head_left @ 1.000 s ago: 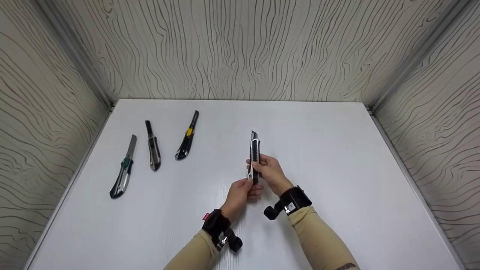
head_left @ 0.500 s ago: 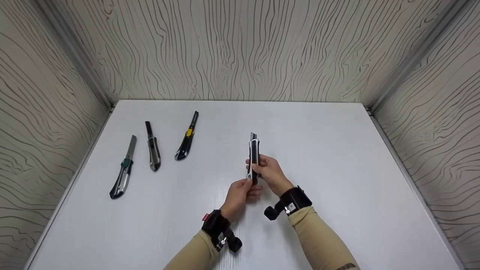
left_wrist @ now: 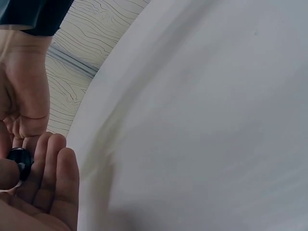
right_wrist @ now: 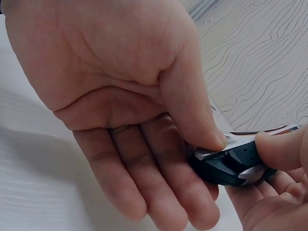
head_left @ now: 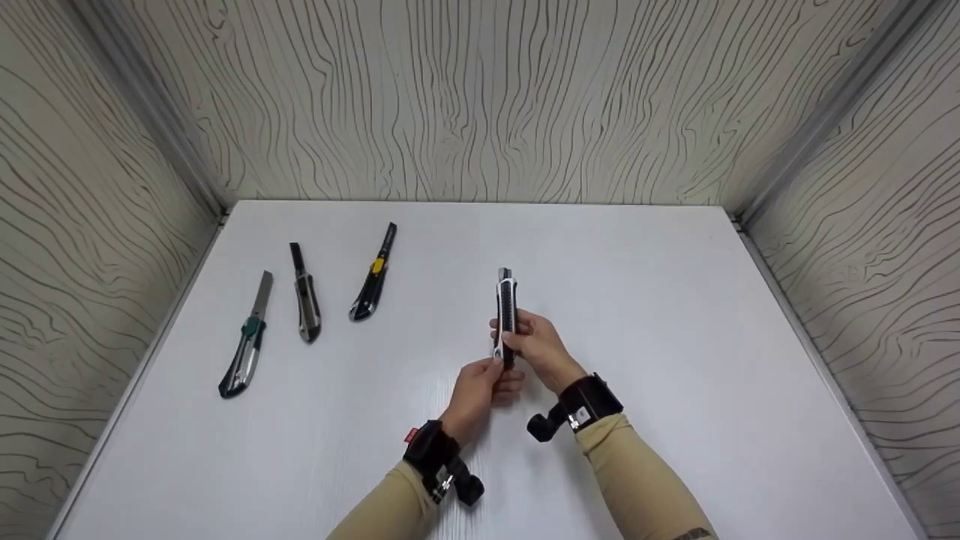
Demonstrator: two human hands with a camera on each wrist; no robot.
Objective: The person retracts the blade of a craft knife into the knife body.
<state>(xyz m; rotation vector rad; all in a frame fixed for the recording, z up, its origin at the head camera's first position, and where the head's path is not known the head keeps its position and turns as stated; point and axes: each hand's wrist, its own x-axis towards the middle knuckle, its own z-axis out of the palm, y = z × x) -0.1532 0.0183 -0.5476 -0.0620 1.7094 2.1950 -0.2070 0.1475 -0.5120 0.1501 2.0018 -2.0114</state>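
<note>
Both hands hold a black-and-white utility knife (head_left: pixel 505 311) over the middle of the table, its silvery tip pointing away from the person. With the thumb and fingers, my left hand (head_left: pixel 474 394) pinches the rear end; the other fingers are extended beneath. Higher on the handle, my right hand (head_left: pixel 546 349) grips from the right, thumb on the front face. In the right wrist view, the right thumb (right_wrist: pixel 281 149) presses by the ridged slider (right_wrist: pixel 243 154) and the left thumb (right_wrist: pixel 199 120) lies at the dark rear end. Only that end shows in the left wrist view.
Three more utility knives lie on the left of the white table (head_left: pixel 637 262): a green-and-silver one (head_left: pixel 244 356) with its blade out, a grey one (head_left: pixel 308 307) and a black-and-yellow one (head_left: pixel 371 281). Wood-grain panels (head_left: pixel 480 97) enclose the back and sides.
The right thumb has slid slightly back toward the rear of the knife, and less of the blade shows at its tip. The left hand and the other knives stay put.
</note>
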